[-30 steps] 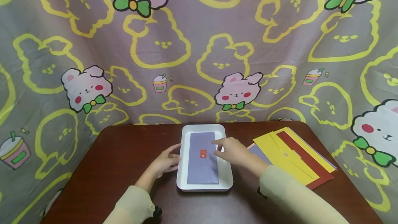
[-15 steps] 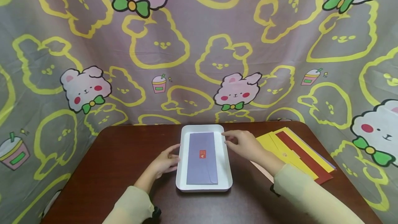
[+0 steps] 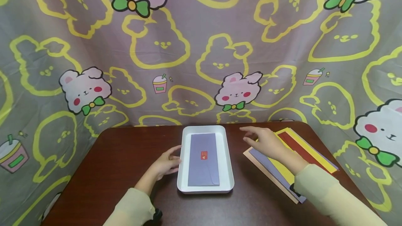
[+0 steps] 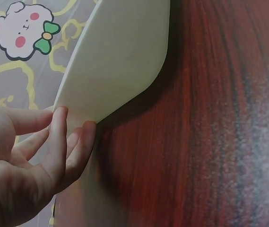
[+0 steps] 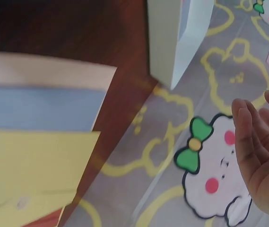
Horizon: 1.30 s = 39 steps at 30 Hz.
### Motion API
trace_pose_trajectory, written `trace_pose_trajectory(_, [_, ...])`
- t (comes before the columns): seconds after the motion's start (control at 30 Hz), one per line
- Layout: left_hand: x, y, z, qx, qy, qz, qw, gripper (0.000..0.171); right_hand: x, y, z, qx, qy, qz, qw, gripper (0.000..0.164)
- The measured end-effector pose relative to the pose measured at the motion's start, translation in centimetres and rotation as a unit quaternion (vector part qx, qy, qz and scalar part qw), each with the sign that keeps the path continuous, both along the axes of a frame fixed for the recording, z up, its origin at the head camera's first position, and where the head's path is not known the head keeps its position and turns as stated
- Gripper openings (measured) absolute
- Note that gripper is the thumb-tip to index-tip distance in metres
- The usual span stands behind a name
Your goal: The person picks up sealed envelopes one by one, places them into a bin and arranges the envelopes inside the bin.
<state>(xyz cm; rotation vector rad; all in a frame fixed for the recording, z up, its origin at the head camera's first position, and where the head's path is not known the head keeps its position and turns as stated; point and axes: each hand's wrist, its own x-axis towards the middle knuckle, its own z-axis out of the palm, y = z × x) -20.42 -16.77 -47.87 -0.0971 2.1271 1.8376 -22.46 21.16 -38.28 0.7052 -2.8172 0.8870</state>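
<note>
A white rectangular tray (image 3: 226, 177) lies on the table, holding a purple envelope (image 3: 201, 173) with a small red sticker (image 3: 204, 155). My left hand (image 3: 165, 163) touches the tray's left side with its fingertips. Those fingertips rest against the outer wall in the left wrist view, and no finger reaches over the rim in the head view. To the right of the tray, my right hand (image 3: 265, 143) hovers with loosely bent fingers and nothing in them. It is closest to a fanned stack of envelopes, where a yellow envelope (image 5: 30, 161) lies near the top; hand and sleeve cover part of the stack.
In the same stack are a red envelope (image 3: 298, 145), a purple envelope (image 3: 270, 166) and a pinkish envelope (image 3: 267, 172). The dark brown table (image 3: 132, 156) has rounded far corners. Behind it hangs a patterned cloth (image 3: 185, 51) with cartoon animals.
My right hand has moved away from above the purple envelope, rightward past the tray edge to the stack's left side. The left hand stays at the tray. The tray and its envelope keep their place.
</note>
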Motion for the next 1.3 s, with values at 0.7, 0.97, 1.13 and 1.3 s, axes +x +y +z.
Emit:
trace_pose_trajectory(0.7, [0.2, -0.5, 0.0, -0.003, -0.004, 0.000, 1.0000, 0.061, 0.8, 7.0, 0.5, 0.021, 0.027, -0.050, 0.998, 0.040])
trace_pose_trajectory(0.97, [0.1, -0.3, 0.1, 0.000, -0.006, -0.005, 1.0000, 0.061, 0.8, 8.8, 0.4, 0.035, 0.028, -0.077, 0.996, 0.040])
trace_pose_trajectory(1.13, [0.0, -0.2, 0.0, 0.000, -0.009, 0.003, 1.0000, 0.061, 0.7, 9.7, -0.1, 0.030, 0.005, -0.087, 0.996, 0.041])
trace_pose_trajectory(1.3, [0.0, -0.2, 0.0, 0.000, -0.006, -0.002, 1.0000, 0.061, 0.9, 10.8, -0.6, 0.033, -0.018, -0.101, 0.994, 0.042])
